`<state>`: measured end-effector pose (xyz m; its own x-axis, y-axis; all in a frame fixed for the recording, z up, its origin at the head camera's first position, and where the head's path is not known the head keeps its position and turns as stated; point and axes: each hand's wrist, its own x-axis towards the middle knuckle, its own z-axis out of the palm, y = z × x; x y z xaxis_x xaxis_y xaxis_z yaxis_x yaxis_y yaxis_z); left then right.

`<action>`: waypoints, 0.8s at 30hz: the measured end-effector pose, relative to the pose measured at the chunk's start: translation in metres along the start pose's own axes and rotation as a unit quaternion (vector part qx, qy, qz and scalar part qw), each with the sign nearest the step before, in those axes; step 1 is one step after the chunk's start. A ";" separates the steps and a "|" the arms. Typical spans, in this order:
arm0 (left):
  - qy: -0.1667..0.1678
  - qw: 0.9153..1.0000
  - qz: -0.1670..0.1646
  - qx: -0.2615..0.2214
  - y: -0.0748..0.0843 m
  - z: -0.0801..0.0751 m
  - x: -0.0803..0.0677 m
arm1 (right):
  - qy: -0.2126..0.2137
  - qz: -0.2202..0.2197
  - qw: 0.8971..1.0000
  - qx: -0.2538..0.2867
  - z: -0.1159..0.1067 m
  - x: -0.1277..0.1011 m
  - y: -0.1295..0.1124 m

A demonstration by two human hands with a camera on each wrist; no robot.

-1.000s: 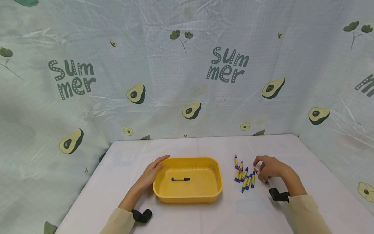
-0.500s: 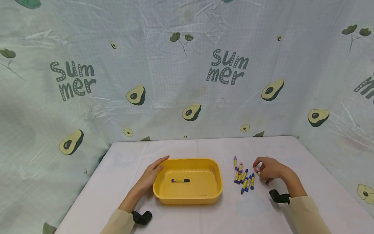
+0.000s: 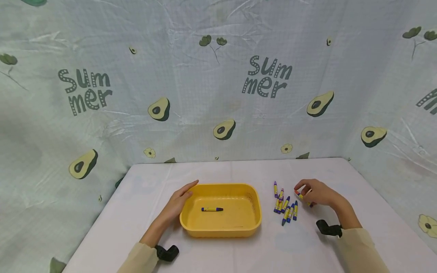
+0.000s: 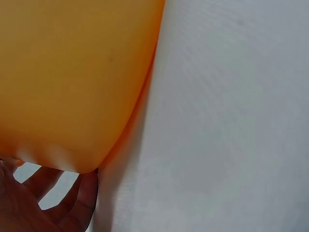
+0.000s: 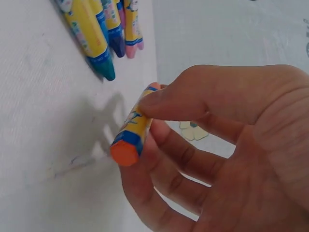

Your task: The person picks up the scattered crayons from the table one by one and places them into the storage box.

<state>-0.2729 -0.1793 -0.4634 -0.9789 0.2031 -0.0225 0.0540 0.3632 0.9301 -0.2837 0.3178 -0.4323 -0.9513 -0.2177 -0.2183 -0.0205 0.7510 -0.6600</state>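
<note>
A yellow tray (image 3: 220,232) lies on the table in the head view. My left hand (image 3: 175,204) grips its far left corner, thumb over the rim and fingers along the outside; the left wrist view shows those fingers (image 4: 82,198) bent against the wall. A dark-tipped crayon (image 3: 212,209) lies inside the tray. To the right, my right hand (image 3: 317,192) pinches an orange crayon (image 5: 133,124) between thumb and fingers, tilted, its flat orange end facing the wrist camera. Several crayons in yellow wrappers (image 3: 286,204) lie loosely grouped between the tray and my right hand.
A white cloth covers the table (image 3: 259,258). Behind and beside it hangs a pale sheet (image 3: 191,76) printed with avocados and lettering. A black wrist mount (image 3: 328,228) sits at my right wrist, another black mount (image 3: 167,253) at my left.
My right hand has closed its pinch on the orange crayon and raised it slightly from where it lay. My left hand and the tray stay in place.
</note>
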 end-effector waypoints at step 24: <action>-0.022 1.000 0.001 -0.014 -0.003 -0.006 -0.003 | 0.019 -0.130 0.991 -0.010 0.017 -0.003 -0.045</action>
<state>-0.2710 -0.1861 -0.4642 -0.9693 0.2432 -0.0357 0.0499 0.3369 0.9402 -0.2742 0.2744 -0.4145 -0.9238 -0.3826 -0.0161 -0.2721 0.6854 -0.6754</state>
